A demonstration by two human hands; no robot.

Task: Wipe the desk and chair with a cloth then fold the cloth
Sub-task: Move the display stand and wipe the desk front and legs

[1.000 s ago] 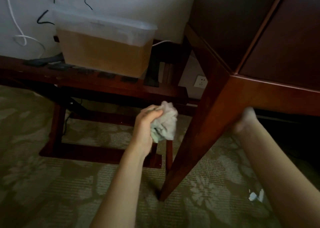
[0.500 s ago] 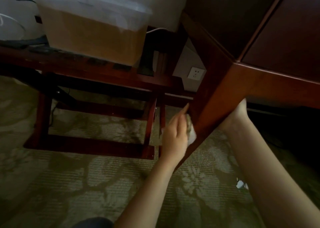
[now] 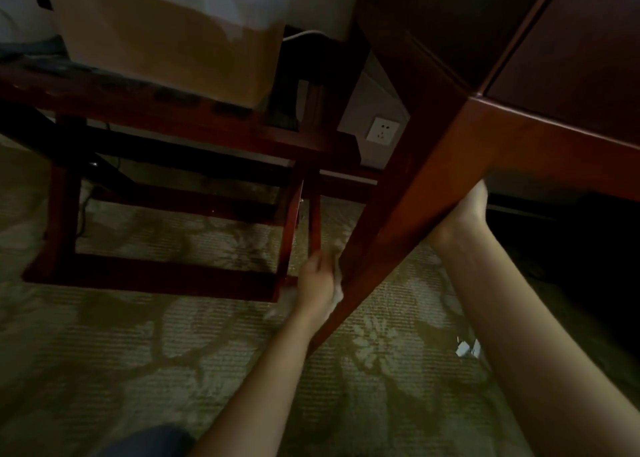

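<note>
The dark red wooden desk (image 3: pixel 571 51) fills the upper right, seen from low down. Its front leg (image 3: pixel 419 186) slants down to the carpet. My left hand (image 3: pixel 317 283) holds the crumpled pale cloth (image 3: pixel 338 295) and presses it against the lower left face of that leg. Only small bits of cloth show around the hand. My right hand (image 3: pixel 467 210) reaches behind the leg higher up and grips it from the right; its fingers are hidden by the wood. No chair is in view.
A low wooden rack (image 3: pixel 156 273) stands to the left, carrying a cardboard box (image 3: pixel 166 40) with a plastic liner. A white wall socket (image 3: pixel 382 132) sits behind the leg. A white paper scrap (image 3: pixel 468 347) lies on the patterned carpet (image 3: pixel 121 352).
My left hand brought the cloth from open air onto the desk leg, then slid it down the leg. My right hand stayed on the back of the leg.
</note>
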